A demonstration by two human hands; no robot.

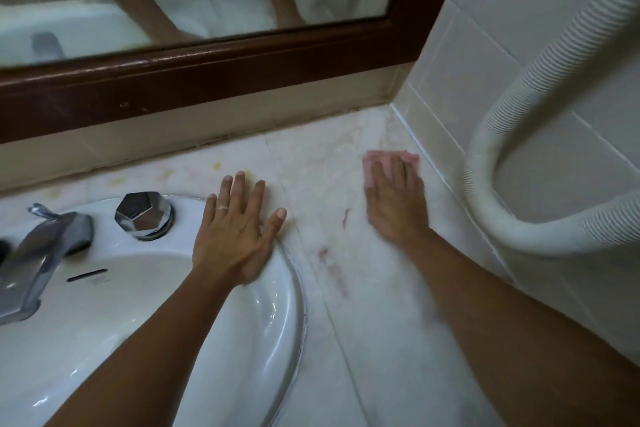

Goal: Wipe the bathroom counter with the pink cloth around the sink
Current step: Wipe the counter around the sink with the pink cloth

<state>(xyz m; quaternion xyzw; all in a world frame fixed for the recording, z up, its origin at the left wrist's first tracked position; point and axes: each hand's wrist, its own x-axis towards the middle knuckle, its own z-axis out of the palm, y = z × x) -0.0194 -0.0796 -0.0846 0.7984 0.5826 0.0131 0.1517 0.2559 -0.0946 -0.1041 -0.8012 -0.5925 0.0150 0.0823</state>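
The pink cloth (381, 160) lies flat on the pale marble counter (322, 163) near the right wall. My right hand (394, 204) presses on it with straight fingers, covering most of it. My left hand (235, 229) rests flat with spread fingers across the right rim of the white sink (277, 315) and the counter beside it. Reddish smears (334, 267) mark the counter between my two arms.
A chrome faucet (38, 253) and a chrome knob (143, 215) stand at the back of the sink. A dark wooden mirror frame (242, 66) runs along the back. A white ribbed hose (512, 135) loops against the tiled right wall (540, 10).
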